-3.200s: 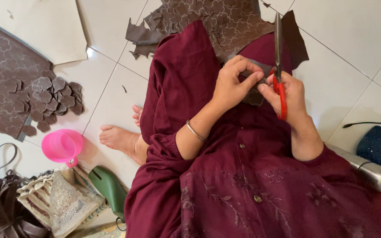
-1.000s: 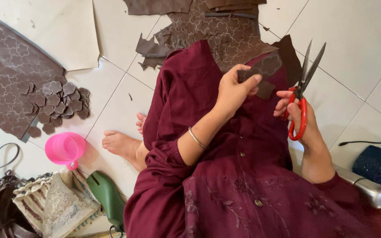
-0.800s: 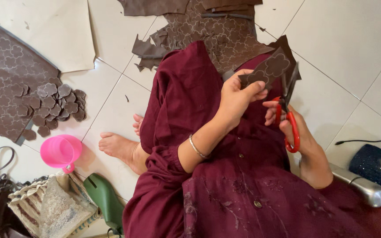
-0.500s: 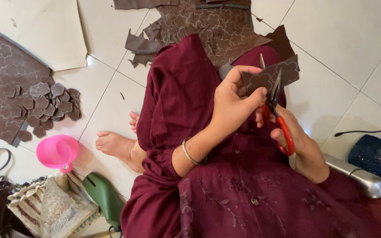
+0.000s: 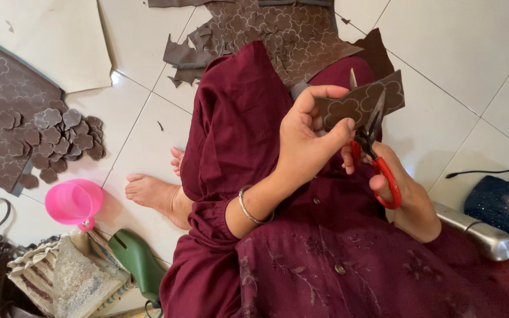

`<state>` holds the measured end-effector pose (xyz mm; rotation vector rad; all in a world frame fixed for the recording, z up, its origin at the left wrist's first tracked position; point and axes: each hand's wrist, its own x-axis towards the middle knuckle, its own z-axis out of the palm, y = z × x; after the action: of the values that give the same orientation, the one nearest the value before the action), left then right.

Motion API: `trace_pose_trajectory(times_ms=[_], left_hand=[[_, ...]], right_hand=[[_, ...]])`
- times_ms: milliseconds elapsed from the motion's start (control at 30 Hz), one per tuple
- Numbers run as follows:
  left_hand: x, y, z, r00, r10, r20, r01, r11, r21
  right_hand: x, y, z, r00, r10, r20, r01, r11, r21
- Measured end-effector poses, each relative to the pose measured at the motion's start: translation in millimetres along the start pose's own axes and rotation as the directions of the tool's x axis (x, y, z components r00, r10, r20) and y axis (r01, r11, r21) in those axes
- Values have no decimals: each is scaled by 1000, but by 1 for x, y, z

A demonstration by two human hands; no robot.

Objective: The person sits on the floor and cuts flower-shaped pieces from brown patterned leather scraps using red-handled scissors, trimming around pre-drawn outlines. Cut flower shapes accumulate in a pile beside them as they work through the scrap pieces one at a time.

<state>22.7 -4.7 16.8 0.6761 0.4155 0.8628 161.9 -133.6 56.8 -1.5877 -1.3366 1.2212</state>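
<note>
Scissors (image 5: 374, 141) now biting into brown patterned piece (image 5: 360, 105), blades parted; left hand (image 5: 310, 141) fingers pinching piece; right hand (image 5: 393, 182) fingers through red handles.

Pink cup (image 5: 73, 202) near cut flower shapes (image 5: 66, 138) (piled) — steel flask (image 5: 475, 229).

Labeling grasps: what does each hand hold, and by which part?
Left hand pinches the brown patterned piece at its left end, thumb on top. Right hand holds the red-handled scissors by the handle loops, blades open at the piece.
</note>
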Motion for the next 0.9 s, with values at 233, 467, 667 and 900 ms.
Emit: trace_pose_trajectory(times_ms=[233,467,667,900], left_hand=[[-3,1,0,999,53,-11,-51,990,132],[-3,-5,-3,994,112,-14,-107,976,191],[-2,-9,-1,992,115,-46,-106,979,174],[-3,-7,-2,992,124,-38,-115,976,183]], right_hand=[[1,-4,3,999,-34,17,31,990,140],[3,-3,4,1000,-5,-6,6,974,225],[8,2,4,997,66,-35,-55,963,262],[29,63,-11,996,49,68,-63,974,216]])
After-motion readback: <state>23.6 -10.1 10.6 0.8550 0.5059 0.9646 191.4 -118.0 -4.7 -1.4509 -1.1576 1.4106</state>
